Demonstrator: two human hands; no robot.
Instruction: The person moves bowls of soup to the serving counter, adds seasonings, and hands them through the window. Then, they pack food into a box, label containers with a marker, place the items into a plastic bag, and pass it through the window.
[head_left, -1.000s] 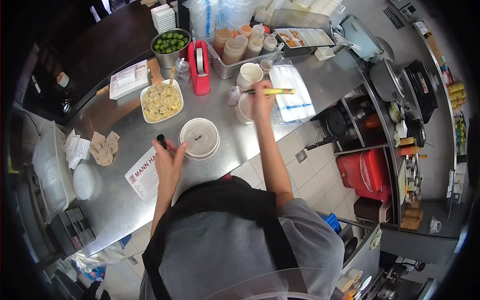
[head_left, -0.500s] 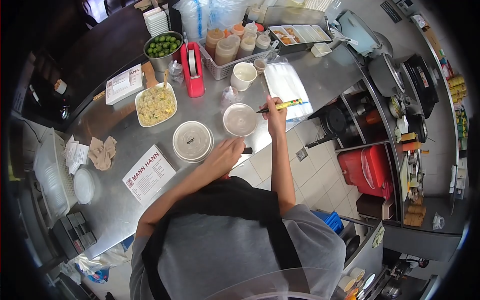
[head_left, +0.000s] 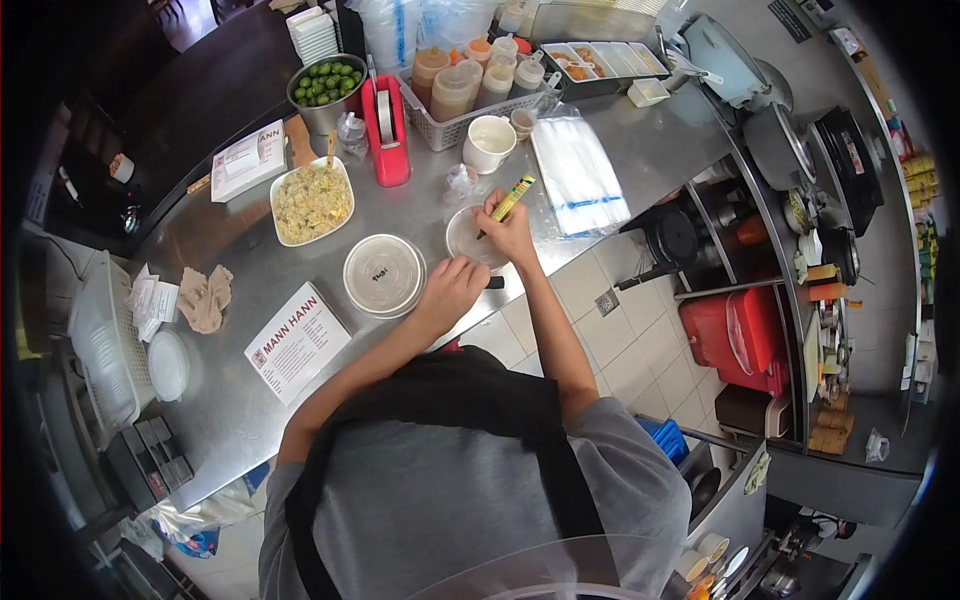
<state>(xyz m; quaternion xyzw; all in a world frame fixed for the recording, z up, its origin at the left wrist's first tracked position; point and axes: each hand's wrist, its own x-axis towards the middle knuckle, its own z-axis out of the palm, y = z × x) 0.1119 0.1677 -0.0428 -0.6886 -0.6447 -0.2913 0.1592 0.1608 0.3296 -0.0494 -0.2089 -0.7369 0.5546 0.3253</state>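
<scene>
My right hand [head_left: 510, 238] is closed around a yellow marker [head_left: 514, 197], its tip down on the clear round lid [head_left: 463, 232] of a container. My left hand [head_left: 455, 292] rests at the near edge of this lid, fingers curled. A short black piece, apparently the marker's cap [head_left: 495, 283], sticks out from the left fingers. Just left stands another lidded round container [head_left: 383, 275] with dark handwriting on top. Beyond the lid being written on are a small knotted plastic bag [head_left: 461, 184] and a white cup [head_left: 489, 145].
A bowl of fried rice [head_left: 312, 205], a printed MANN HANN box [head_left: 298, 342] and a red tape dispenser [head_left: 386, 135] are on the steel counter. Behind stand a basket [head_left: 440, 132] of sauce bottles and a pot of green limes [head_left: 326, 105]. Plastic bags [head_left: 578, 170] lie at right.
My right hand has moved left and brought the marker down onto the lid, tilting it more upright. The left hand has shifted slightly up, staying at the lid's edge.
</scene>
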